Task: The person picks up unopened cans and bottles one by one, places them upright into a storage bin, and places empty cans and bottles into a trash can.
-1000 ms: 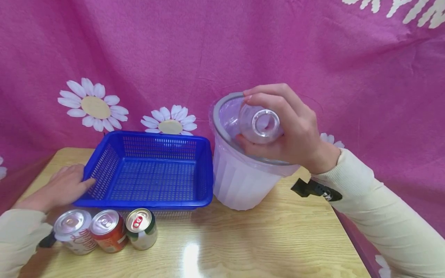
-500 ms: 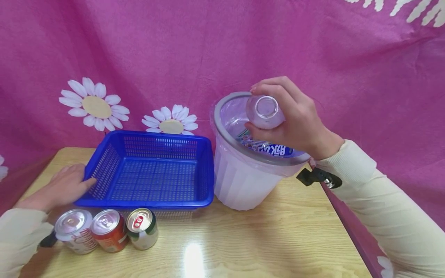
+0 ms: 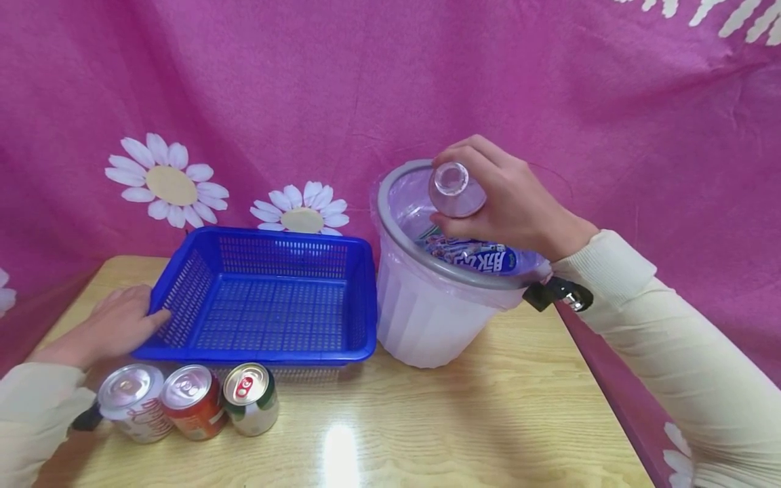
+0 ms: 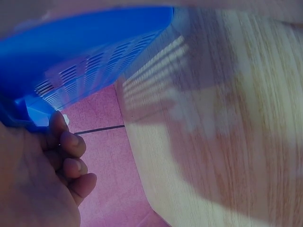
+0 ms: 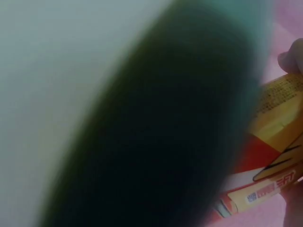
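My right hand (image 3: 509, 196) grips a clear bottle (image 3: 466, 202) above the bin, its open neck facing the head camera. A yellow and red printed surface (image 5: 279, 142) shows between the fingers in the right wrist view; most of that view is blocked by a dark blur. The white bin (image 3: 421, 318) has a grey rim and a purple-tinted liner, with crumpled wrappers (image 3: 482, 257) inside. My left hand (image 3: 118, 322) holds the left rim of a blue plastic basket (image 3: 253, 356), thumb over the edge. Its fingers (image 4: 73, 144) curl by the rim in the left wrist view.
Three cans stand in a row before the basket: a white one (image 3: 137, 407), an orange-red one (image 3: 194, 407) and a green and white one (image 3: 251, 403). Under them is a wooden table (image 3: 427, 434). A pink cloth (image 3: 305, 88) with daisies hangs behind.
My right hand has shifted slightly, and the bottle tilts so its neck points further up and left. Wrappers in the bin have come into view. The left hand and basket stay put.
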Demonstrator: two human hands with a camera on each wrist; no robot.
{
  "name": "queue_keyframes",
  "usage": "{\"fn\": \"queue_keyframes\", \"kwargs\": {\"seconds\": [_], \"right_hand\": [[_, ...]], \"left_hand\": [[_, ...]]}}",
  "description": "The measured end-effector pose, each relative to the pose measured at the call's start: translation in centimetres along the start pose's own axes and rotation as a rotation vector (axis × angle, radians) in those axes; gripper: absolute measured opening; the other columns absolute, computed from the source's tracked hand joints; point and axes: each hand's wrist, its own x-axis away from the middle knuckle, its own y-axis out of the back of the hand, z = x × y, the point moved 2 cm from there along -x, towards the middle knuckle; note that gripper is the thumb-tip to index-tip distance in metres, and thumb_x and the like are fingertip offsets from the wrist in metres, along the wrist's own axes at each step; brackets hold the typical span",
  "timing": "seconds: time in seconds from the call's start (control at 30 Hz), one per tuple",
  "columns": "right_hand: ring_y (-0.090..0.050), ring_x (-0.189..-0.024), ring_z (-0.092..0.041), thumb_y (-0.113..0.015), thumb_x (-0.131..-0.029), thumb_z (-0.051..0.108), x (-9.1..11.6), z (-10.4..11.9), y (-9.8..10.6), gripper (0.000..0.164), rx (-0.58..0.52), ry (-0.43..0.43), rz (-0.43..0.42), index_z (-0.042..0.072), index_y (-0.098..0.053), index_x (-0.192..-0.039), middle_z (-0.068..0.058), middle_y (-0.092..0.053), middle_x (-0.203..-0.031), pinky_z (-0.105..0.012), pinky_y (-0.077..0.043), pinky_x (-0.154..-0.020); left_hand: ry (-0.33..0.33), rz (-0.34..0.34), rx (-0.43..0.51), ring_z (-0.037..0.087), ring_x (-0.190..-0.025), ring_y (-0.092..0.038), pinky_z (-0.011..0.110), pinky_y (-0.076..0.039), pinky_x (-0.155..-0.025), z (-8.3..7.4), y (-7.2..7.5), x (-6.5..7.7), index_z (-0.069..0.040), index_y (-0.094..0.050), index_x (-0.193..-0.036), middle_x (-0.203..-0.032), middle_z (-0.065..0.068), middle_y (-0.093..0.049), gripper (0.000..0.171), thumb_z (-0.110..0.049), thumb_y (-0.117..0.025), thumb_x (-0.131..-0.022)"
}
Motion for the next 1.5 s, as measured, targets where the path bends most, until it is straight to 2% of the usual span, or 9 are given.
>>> {"fn": "queue_keyframes", "kwargs": {"seconds": [0.3, 0.47, 0.8, 1.03, 1.23, 1.37, 1.5], "right_hand": [[-0.067, -0.111, -0.024, -0.092, -0.074, 0.024, 0.1, -1.1, -0.7, 0.061, 0.011, -0.037, 0.123, 0.008, -0.064, -0.126, -0.008, -0.064, -0.12, -0.046, -0.057, -0.099], [-0.066, -0.11, -0.024, -0.092, -0.075, 0.023, 0.1, -1.7, -1.1, 0.062, 0.024, -0.085, 0.198, 0.01, -0.062, -0.129, -0.007, -0.063, -0.123, -0.046, -0.056, -0.099], [-0.065, -0.117, -0.03, -0.09, -0.078, 0.021, 0.5, -2.5, -1.6, 0.063, 0.082, -0.195, 0.289, 0.009, -0.061, -0.133, -0.011, -0.06, -0.126, -0.051, -0.054, -0.105], [-0.062, -0.112, -0.031, -0.092, -0.077, 0.02, 0.9, -2.9, -1.8, 0.071, 0.103, -0.206, 0.305, 0.006, -0.057, -0.137, -0.017, -0.06, -0.126, -0.049, -0.053, -0.1], [-0.057, -0.114, -0.031, -0.095, -0.073, 0.03, 0.9, -3.0, -1.4, 0.079, 0.108, -0.293, 0.335, 0.008, -0.056, -0.138, -0.016, -0.055, -0.127, -0.051, -0.05, -0.102], [-0.056, -0.112, -0.031, -0.094, -0.075, 0.032, 0.8, -2.8, -1.0, 0.076, 0.112, -0.313, 0.324, 0.008, -0.057, -0.137, -0.015, -0.054, -0.126, -0.05, -0.05, -0.101], [-0.056, -0.115, -0.033, -0.092, -0.077, 0.029, 1.0, -2.8, -0.7, 0.07, 0.115, -0.283, 0.291, 0.006, -0.058, -0.134, -0.017, -0.056, -0.126, -0.051, -0.049, -0.103]], "left_hand": [[0.008, 0.004, 0.012, 0.047, -0.103, -0.054, 0.059, -0.038, -0.089, -0.1, 0.2, 0.0, 0.021, -0.049, -0.123, -0.109, 0.032, -0.061, 0.051, -0.026, -0.048, -0.104], [0.007, 0.003, 0.005, 0.048, -0.104, -0.054, 0.06, -0.038, -0.091, 0.0, 0.2, 0.0, 0.022, -0.049, -0.123, -0.11, 0.033, -0.06, 0.052, -0.026, -0.048, -0.104], [0.009, 0.014, 0.005, 0.052, -0.11, -0.051, 0.063, -0.036, -0.096, 0.0, 0.0, 0.0, 0.024, -0.046, -0.127, -0.117, 0.037, -0.058, 0.055, -0.026, -0.047, -0.105], [0.009, 0.006, 0.006, 0.051, -0.107, -0.053, 0.063, -0.036, -0.095, 0.0, 0.0, -0.1, 0.023, -0.048, -0.125, -0.114, 0.036, -0.059, 0.053, -0.026, -0.048, -0.104], [0.007, 0.002, 0.004, 0.049, -0.105, -0.054, 0.063, -0.038, -0.092, 0.1, 0.0, -0.1, 0.022, -0.048, -0.125, -0.112, 0.035, -0.06, 0.052, -0.025, -0.049, -0.104], [0.002, -0.007, 0.0, 0.05, -0.105, -0.054, 0.063, -0.039, -0.091, 0.1, 0.0, -0.1, 0.023, -0.048, -0.124, -0.112, 0.035, -0.06, 0.052, -0.025, -0.05, -0.103], [0.003, -0.008, -0.001, 0.05, -0.104, -0.053, 0.062, -0.04, -0.089, 0.0, 0.1, -0.1, 0.023, -0.048, -0.124, -0.111, 0.035, -0.06, 0.052, -0.025, -0.05, -0.103]]}}
